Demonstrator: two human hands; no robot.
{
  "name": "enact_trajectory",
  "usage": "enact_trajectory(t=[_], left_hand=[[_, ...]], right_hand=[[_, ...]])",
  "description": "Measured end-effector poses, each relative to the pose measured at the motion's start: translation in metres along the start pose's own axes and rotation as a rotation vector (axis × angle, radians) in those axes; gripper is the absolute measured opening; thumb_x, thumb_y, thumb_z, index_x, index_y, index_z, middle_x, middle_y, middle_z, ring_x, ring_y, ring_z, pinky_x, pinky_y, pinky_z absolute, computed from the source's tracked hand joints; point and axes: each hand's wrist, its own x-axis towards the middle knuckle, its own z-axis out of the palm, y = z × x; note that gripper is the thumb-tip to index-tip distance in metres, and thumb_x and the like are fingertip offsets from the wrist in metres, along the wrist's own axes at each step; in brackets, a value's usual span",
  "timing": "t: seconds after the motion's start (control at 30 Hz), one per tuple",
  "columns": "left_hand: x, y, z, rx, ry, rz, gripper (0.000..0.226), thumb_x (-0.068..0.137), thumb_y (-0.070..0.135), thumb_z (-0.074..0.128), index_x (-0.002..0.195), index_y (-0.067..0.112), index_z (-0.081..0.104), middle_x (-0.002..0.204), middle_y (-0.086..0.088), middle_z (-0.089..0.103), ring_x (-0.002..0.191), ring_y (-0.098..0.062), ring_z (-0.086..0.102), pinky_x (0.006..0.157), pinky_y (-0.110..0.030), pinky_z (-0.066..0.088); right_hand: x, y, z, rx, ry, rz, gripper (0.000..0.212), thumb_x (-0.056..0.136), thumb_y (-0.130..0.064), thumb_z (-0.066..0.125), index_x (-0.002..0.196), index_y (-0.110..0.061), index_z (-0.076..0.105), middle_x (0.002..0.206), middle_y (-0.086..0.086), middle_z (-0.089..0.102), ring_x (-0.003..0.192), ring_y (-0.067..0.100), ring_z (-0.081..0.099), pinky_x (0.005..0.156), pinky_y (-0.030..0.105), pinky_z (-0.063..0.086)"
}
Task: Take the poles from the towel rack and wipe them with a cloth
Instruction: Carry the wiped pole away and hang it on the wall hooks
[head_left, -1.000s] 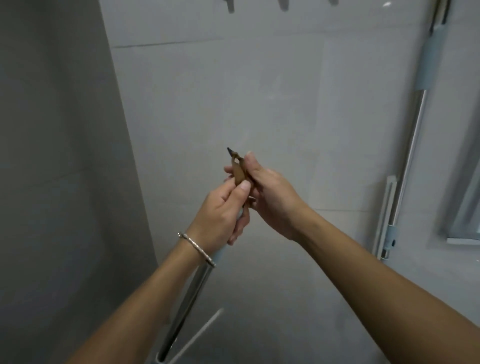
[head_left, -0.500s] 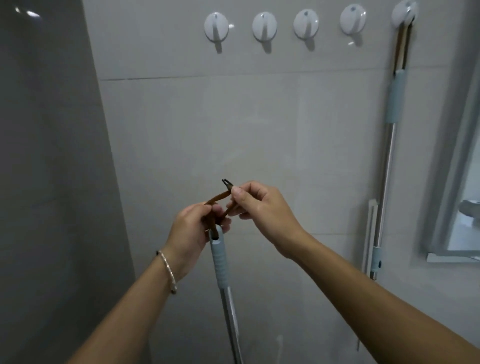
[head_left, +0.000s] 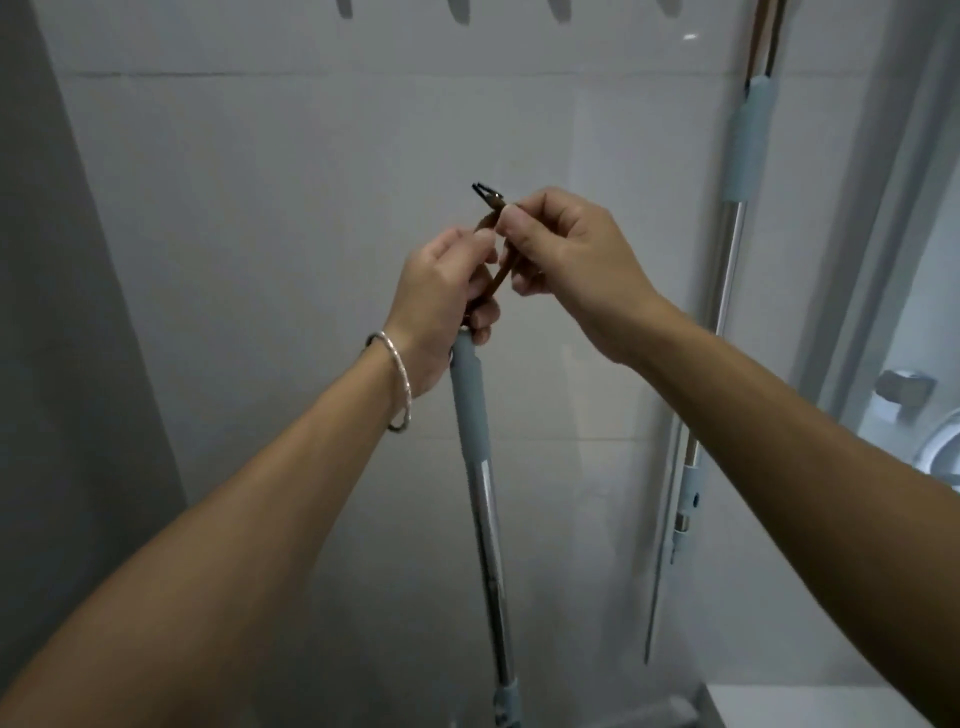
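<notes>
Two poles are seen, each a chrome tube with a grey-blue sleeve at its upper end. The held pole (head_left: 485, 519) stands nearly upright in the middle of the view, its top leaning slightly left. The hanging pole (head_left: 730, 260) is set against the white tiled wall (head_left: 260, 208) at the right, well apart from both hands. One brown hanging cord (head_left: 500, 275) with a dark metal tip is attached to the top of the held pole, just above its sleeve.

Two bare hands are counted. The left hand (head_left: 447, 280), with one silver bracelet (head_left: 397, 384) on its wrist, is curled round the cord directly above the sleeve, with the thumb pressed on the cord. The right hand (head_left: 566, 260) is placed just beside and slightly higher, and the cord is pinched between its thumb and forefinger just below the metal tip.
</notes>
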Motion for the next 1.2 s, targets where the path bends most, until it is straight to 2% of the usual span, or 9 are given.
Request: enact_trajectory(t=[0.17,0.4,0.6,0.7,0.8,0.9,1.0,1.13,1.2], left_hand=[[0.035,0.021,0.032,0.163,0.019,0.075,0.025,0.098,0.019,0.043,0.073,0.016,0.045,0.046,0.003,0.039,0.049,-0.02,0.056,0.051,-0.03,0.053],[0.099,0.051,0.043,0.392,-0.009,0.239,0.023,0.098,0.018,0.044,0.076,0.015,0.047,0.043,0.011,0.033,0.039,-0.01,0.033,0.054,-0.033,0.039],[0.143,0.095,0.065,0.799,0.087,0.481,0.021,0.098,0.029,0.042,0.083,0.019,0.052,0.06,0.003,0.044,0.057,-0.016,0.043,0.063,-0.035,0.042],[0.161,0.111,0.084,0.931,0.141,0.521,0.023,0.098,0.03,0.041,0.086,0.014,0.052,0.063,0.002,0.044,0.058,-0.015,0.041,0.056,-0.03,0.034],[0.183,0.118,0.101,1.022,0.172,0.513,0.02,0.099,0.029,0.038,0.089,0.017,0.049,0.071,0.0,0.047,0.064,-0.019,0.045,0.055,-0.031,0.033],[0.205,0.121,0.122,1.095,0.208,0.501,0.02,0.1,0.029,0.033,0.098,0.017,0.049,0.074,-0.001,0.047,0.077,-0.028,0.048,0.066,-0.032,0.037],[0.226,0.123,0.142,1.175,0.249,0.453,0.026,0.101,0.032,0.029,0.107,0.013,0.046,0.096,-0.009,0.058,0.092,-0.032,0.052,0.074,-0.035,0.037],[0.252,0.127,0.159,1.127,0.258,0.32,0.032,0.101,0.031,0.031,0.118,0.007,0.045,0.122,-0.018,0.054,0.111,-0.034,0.052,0.079,-0.034,0.035],[0.264,0.127,0.161,1.119,0.279,0.282,0.032,0.1,0.027,0.034,0.119,0.004,0.046,0.126,-0.019,0.052,0.115,-0.034,0.051,0.077,-0.031,0.033]], right_hand=[[0.027,0.001,-0.037,-0.045,0.07,-0.047,0.017,0.097,-0.016,0.053,0.081,-0.013,0.058,0.065,-0.001,0.053,0.05,0.007,0.048,0.052,0.023,0.045],[0.077,-0.006,-0.077,-0.181,0.121,-0.128,0.019,0.096,-0.021,0.055,0.078,-0.015,0.057,0.06,0.0,0.051,0.053,0.013,0.049,0.057,0.034,0.045],[0.12,-0.039,-0.109,-0.29,0.157,-0.204,0.02,0.097,-0.023,0.052,0.085,-0.009,0.059,0.065,0.001,0.054,0.059,0.016,0.052,0.063,0.038,0.05],[0.142,-0.049,-0.128,-0.315,0.208,-0.208,0.019,0.097,-0.022,0.053,0.081,-0.011,0.057,0.064,0.001,0.052,0.06,0.017,0.051,0.063,0.038,0.048],[0.163,-0.051,-0.147,-0.356,0.251,-0.197,0.019,0.096,-0.02,0.053,0.081,-0.01,0.057,0.064,0.002,0.051,0.06,0.019,0.05,0.063,0.038,0.048],[0.186,-0.049,-0.167,-0.41,0.308,-0.184,0.021,0.095,-0.022,0.053,0.076,-0.015,0.055,0.069,0.002,0.056,0.064,0.019,0.051,0.072,0.042,0.053],[0.207,-0.048,-0.185,-0.451,0.357,-0.187,0.02,0.095,-0.023,0.054,0.077,-0.014,0.057,0.073,0.001,0.057,0.069,0.021,0.053,0.077,0.043,0.052],[0.234,-0.042,-0.199,-0.524,0.379,-0.196,0.016,0.094,-0.021,0.056,0.086,-0.01,0.063,0.075,-0.002,0.058,0.077,0.018,0.054,0.066,0.029,0.04],[0.244,-0.036,-0.203,-0.537,0.377,-0.196,0.013,0.092,-0.02,0.058,0.083,-0.013,0.063,0.075,-0.004,0.058,0.083,0.018,0.056,0.069,0.026,0.038]])
